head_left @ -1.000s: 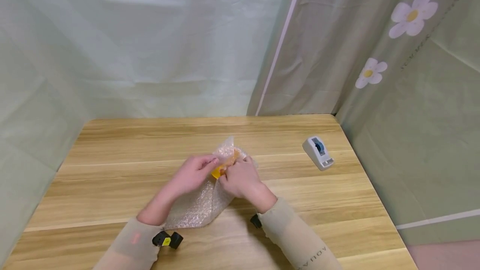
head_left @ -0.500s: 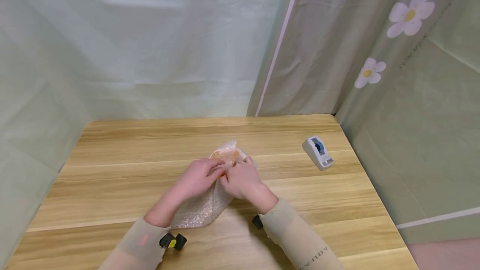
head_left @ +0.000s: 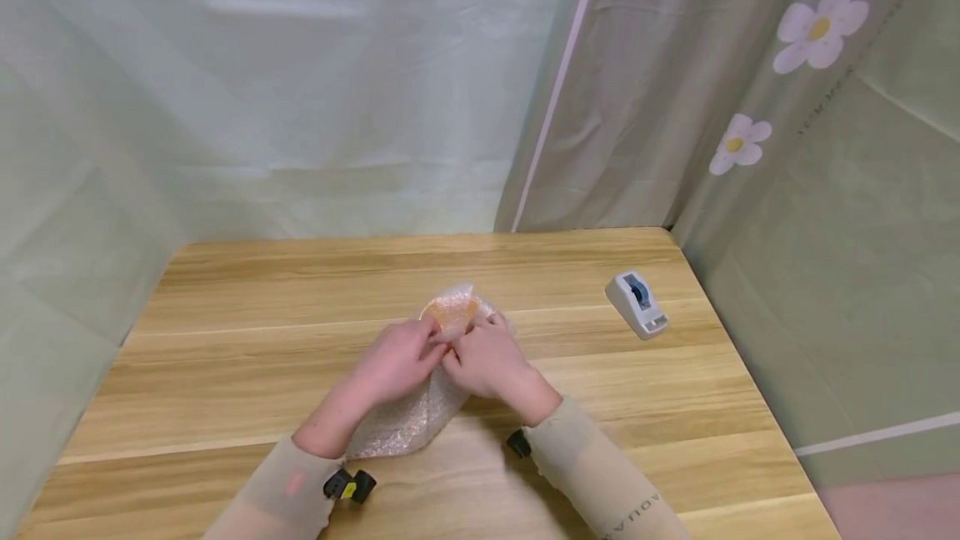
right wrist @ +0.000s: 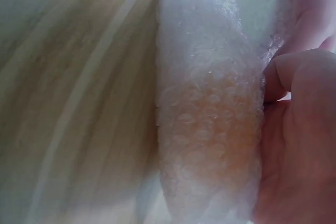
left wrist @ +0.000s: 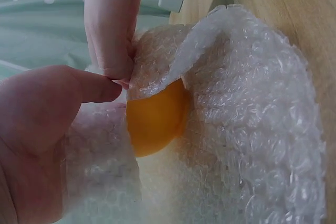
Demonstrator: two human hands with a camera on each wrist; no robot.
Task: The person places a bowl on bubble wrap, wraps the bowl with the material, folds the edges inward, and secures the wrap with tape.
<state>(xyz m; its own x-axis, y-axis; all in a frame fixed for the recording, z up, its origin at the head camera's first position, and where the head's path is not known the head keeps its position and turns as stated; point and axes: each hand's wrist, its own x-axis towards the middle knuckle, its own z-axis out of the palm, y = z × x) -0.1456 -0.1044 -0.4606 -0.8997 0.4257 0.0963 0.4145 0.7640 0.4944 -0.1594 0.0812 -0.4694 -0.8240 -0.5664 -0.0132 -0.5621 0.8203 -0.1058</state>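
Note:
A sheet of bubble wrap (head_left: 397,425) is folded over a smooth, rounded orange object (left wrist: 157,121), whose exact kind is hidden. Part of its orange surface shows through a gap between the folds in the left wrist view. With thumb and fingers, my left hand (head_left: 401,361) pinches the wrap's edge over the object. Right beside it, my right hand (head_left: 487,361) grips the wrap from the other side, fingers curled. The two hands nearly meet at the fold. Orange tints the layered bubble wrap (right wrist: 205,129) in the right wrist view.
A pale tape dispenser (head_left: 637,307) with a blue roll stands at the right of the wooden table (head_left: 262,290). Behind the table hangs a light green curtain (head_left: 337,107); flowers mark its right part. Small black wrist cameras (head_left: 349,486) sit at the sleeves.
My left hand has moved right, toward my right hand, bringing a flap of bubble wrap over the orange object. Less bare orange shows in the head view. The right hand has barely moved.

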